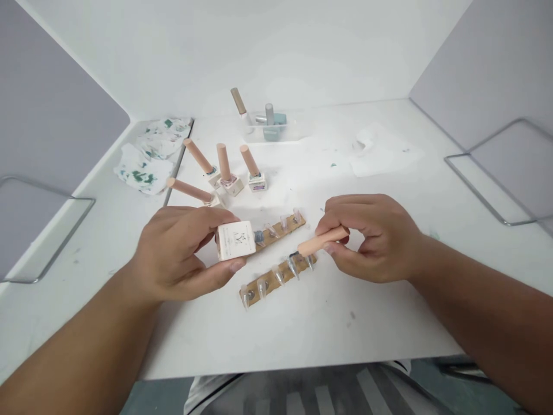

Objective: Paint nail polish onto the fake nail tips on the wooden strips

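The left hand (pixel 181 259) is clamped around a small square polish bottle (pixel 235 240), held above the table (pixel 345 323); the right hand (pixel 371 237) pinches its brush cap (pixel 322 241) over a strip of nail tips (pixel 276 278). The bottle is judged light, rigid, breakable glass, best gripped by its flat sides.

Both bare forearms reach in from the lower corners, hands meeting near centre — the left hand (pixel 181 256) cupped palm-inward with thumb and fingers (pixel 235 266) curled in a pinch, the right hand (pixel 371 236) knuckles up, fingers folded tight.
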The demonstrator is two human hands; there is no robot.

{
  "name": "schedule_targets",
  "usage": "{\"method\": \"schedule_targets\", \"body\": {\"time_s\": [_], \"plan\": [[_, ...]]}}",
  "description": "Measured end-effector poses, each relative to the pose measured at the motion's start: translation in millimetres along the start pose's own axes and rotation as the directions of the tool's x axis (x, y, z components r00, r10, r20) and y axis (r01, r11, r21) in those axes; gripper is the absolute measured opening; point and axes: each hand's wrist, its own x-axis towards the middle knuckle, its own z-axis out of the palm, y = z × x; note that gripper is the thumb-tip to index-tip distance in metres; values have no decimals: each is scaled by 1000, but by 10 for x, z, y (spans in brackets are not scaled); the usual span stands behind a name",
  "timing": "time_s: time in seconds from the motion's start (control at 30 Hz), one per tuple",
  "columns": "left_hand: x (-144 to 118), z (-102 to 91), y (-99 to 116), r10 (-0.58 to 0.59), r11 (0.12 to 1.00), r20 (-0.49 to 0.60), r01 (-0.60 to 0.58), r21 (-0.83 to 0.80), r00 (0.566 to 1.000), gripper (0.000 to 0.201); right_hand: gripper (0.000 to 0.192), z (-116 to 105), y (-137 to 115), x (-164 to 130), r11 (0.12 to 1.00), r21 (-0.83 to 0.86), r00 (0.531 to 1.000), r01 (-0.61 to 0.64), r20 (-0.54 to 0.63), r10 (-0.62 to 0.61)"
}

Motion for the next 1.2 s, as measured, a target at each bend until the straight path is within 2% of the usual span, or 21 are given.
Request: {"method": "schedule_targets", "body": {"time_s": [0.07,0.23,0.37,0.47,0.67,0.77,0.9,1.07,1.2], "plan": [[9,2,2,5,1000,-1,-5,8,1000,19,11,4,-14,4,1000,-19,1000,11,-9,-11],[23,-5,3,44,999,-33,-44,-10,998,19,12,8,-11,-4,998,35,994,59,90,-62],[-12,-13,-1,3,1000,-8,-3,10,1000,19,10,-3,27,3,996,54,996,74,37,-76],[-31,-12,-13,-24,1000,-36,24,3,999,22,9,12,23,13,997,18,996,80,-29,-80],[11,-28,-11,35,999,-11,-35,-8,999,19,14,26,-43,9,992,43,990,122,64,-125],[22,-31,-6,42,999,-12,-42,-8,999,20,13,6,-33,0,989,61,990,135,38,-138],[19,-22,3,29,1000,-30,-29,2,999,19,15,5,-27,-7,983,-8,983,183,4,-183],[19,-15,5,28,1000,-26,-28,-11,999,19,16,1,-35,-6,976,73,970,206,118,-213],[18,-17,-4,35,999,-25,-34,23,999,19,16,-21,-12,-5,976,102,978,194,56,-200]]}}
